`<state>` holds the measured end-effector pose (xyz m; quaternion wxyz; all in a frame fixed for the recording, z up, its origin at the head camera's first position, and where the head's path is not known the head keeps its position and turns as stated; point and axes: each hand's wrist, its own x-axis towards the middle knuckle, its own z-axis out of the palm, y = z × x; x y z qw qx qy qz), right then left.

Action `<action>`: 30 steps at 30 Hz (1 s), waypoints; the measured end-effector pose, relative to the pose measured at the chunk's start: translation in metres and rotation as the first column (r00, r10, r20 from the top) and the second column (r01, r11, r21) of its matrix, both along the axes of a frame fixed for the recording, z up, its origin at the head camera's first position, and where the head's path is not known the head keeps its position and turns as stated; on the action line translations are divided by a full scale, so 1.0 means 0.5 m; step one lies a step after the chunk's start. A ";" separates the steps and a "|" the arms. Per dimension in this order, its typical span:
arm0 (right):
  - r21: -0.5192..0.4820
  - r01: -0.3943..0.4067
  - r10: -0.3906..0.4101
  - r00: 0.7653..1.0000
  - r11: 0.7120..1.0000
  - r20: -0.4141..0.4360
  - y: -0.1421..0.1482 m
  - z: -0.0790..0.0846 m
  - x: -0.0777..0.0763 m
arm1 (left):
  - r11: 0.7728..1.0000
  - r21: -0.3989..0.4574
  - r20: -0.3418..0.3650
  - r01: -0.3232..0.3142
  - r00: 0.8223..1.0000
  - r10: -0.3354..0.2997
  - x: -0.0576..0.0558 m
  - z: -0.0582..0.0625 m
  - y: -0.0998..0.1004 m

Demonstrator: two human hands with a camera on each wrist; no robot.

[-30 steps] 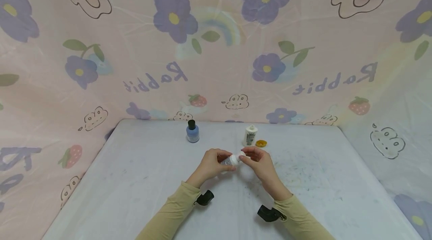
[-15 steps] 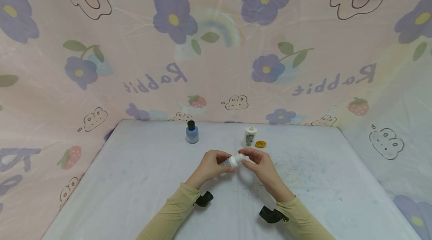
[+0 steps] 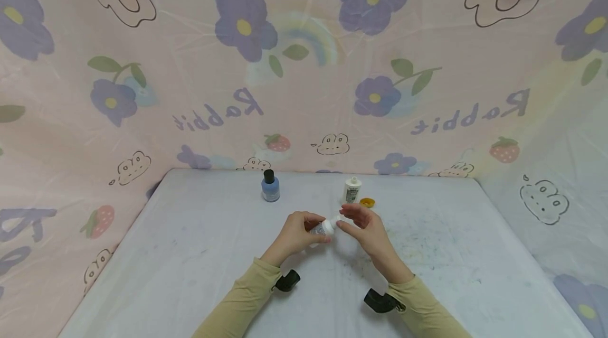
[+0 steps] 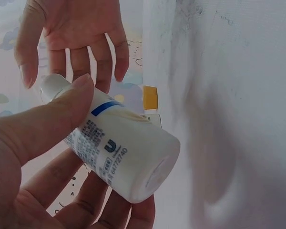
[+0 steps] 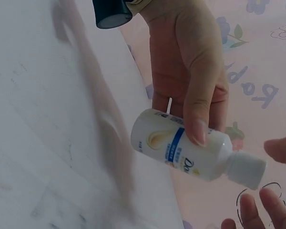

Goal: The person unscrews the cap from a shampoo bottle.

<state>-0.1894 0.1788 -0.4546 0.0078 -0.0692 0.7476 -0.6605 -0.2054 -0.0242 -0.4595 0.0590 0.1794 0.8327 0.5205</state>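
Observation:
My left hand (image 3: 295,233) grips a small white lotion bottle (image 5: 181,148) by its body, thumb on one side and fingers on the other. The bottle is tilted, its white cap (image 5: 247,170) pointing toward my right hand (image 3: 369,231). A blue band and a swirl mark the label in the right wrist view, while small print and the base face the left wrist camera. My right fingers (image 5: 276,207) are spread around the cap end, with a gap between them and the cap in the right wrist view.
Farther back on the white-covered table (image 3: 190,253) stand a blue bottle with a black cap (image 3: 271,189) and a white bottle with a bare nozzle (image 3: 352,190). A yellow cap (image 3: 367,202) lies beside the white bottle. Printed cloth (image 3: 304,116) hangs behind the table.
My right fingers, earlier at the cap, have spread and come off it. My left hand keeps the bottle in nearly the same place.

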 end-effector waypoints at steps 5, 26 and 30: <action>0.027 0.088 -0.089 0.995 0.996 0.038 -0.007 -0.001 0.001 | 1.000 0.004 -0.001 -0.010 1.000 0.010 -0.001 -0.002 0.000; 0.060 0.069 -0.072 0.996 0.996 0.049 -0.013 0.004 0.001 | 1.000 0.029 0.009 0.007 1.000 -0.007 0.000 0.004 -0.001; 0.057 0.023 -0.026 0.998 0.998 0.055 -0.005 0.005 0.000 | 1.000 0.016 0.013 0.011 1.000 -0.011 -0.003 0.005 -0.002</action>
